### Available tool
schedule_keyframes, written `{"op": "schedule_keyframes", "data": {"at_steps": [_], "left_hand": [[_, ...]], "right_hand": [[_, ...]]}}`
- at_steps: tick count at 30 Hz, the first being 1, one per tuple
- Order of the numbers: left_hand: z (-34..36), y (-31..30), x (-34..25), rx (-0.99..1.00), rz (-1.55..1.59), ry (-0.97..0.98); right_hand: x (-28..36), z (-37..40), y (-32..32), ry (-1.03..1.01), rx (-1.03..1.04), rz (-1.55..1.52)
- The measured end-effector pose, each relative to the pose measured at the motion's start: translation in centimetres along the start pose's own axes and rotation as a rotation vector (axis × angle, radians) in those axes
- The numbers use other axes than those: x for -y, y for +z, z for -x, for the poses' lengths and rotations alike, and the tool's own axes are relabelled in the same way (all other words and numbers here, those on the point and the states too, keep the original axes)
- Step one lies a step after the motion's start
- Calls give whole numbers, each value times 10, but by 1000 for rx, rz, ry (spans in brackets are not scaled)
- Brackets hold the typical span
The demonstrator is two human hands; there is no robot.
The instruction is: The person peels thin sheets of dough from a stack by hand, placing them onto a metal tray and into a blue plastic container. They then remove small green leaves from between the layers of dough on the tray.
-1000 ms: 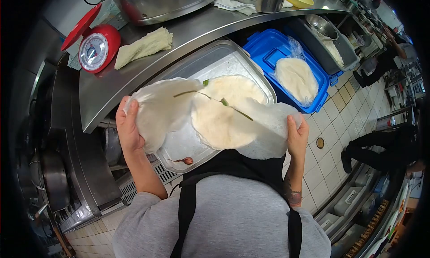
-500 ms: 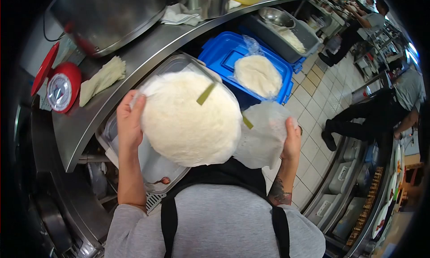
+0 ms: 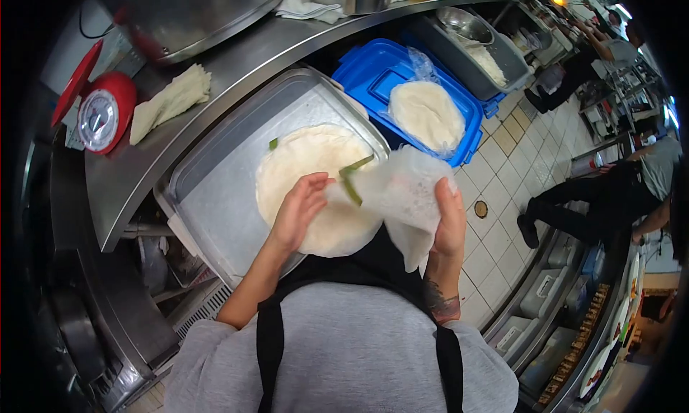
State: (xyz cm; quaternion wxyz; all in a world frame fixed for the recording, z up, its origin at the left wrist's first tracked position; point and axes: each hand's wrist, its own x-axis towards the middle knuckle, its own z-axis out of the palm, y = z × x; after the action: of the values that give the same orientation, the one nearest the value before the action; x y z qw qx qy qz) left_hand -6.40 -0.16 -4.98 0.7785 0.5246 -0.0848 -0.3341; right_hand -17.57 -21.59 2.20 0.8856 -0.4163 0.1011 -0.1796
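Note:
A large round white dough sheet (image 3: 301, 155) lies on a metal tray (image 3: 230, 176) in front of me, its lower edge near my apron. My left hand (image 3: 298, 208) is over the dough with fingers spread, its fingertips close to the sheet's edge; whether they touch it is unclear. My right hand (image 3: 450, 216) grips a thin translucent sheet (image 3: 413, 190), which hangs crumpled beside the dough. Green strips (image 3: 350, 182) show between the dough and that sheet, and a small green piece (image 3: 273, 144) is at the dough's upper left edge.
Another white round (image 3: 427, 117) with plastic film rests on a blue lid (image 3: 362, 76). Behind it, a grey bin (image 3: 513, 65) holds a metal bowl (image 3: 466, 25). A red scale (image 3: 106, 113) and folded cloth (image 3: 172, 103) are on the counter. Other people stand at right.
The large dough round has gone from my raised left hand down onto the tray. My left hand has let go and moved right. The translucent sheet is now more crumpled.

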Motion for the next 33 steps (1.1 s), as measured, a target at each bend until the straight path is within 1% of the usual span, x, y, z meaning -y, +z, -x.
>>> {"op": "schedule_keyframes", "data": {"at_steps": [2, 4, 5, 8, 9, 12, 15, 18, 21, 24, 25, 27, 28, 31, 33], "left_hand": [[0, -4, -2, 80, 287, -109], [0, -12, 0, 72, 381, -206], [2, -12, -2, 71, 437, -248], [8, -23, 2, 105, 532, -327], [11, -28, 5, 122, 549, -348], [19, -28, 19, -39, 209, -251], [22, -21, 23, -59, 76, -158], [24, -10, 17, -7, -135, 4], [26, -5, 14, 8, -369, 145], [29, -6, 14, 12, -561, 203], [30, -3, 13, -16, -466, 182], [32, 5, 11, -65, -276, 135], [32, 4, 13, -78, -278, 122], [29, -1, 15, -117, -257, 101], [27, -3, 10, -141, -211, 107]], "right_hand": [[-2, -8, 5, 23, 3, 15], [-19, -21, -6, 53, 27, 68], [-35, -27, -16, 65, -56, 156], [-71, -31, -48, 85, -77, 716], [-73, -26, -48, 126, -140, 876], [-89, -20, -44, -485, -167, 1340], [-74, -12, 3, -735, -194, 1631], [-83, -8, 18, -606, 48, 1369], [-89, 0, 40, -249, 249, 1032], [-104, 4, 41, -255, 168, 997], [-105, 4, 41, -270, 130, 985], [-109, 3, 33, -210, 107, 991], [-109, 2, 29, -182, 92, 995], [-106, 4, 27, -33, 26, 731], [-101, 1, 22, -41, -27, 736]]}}
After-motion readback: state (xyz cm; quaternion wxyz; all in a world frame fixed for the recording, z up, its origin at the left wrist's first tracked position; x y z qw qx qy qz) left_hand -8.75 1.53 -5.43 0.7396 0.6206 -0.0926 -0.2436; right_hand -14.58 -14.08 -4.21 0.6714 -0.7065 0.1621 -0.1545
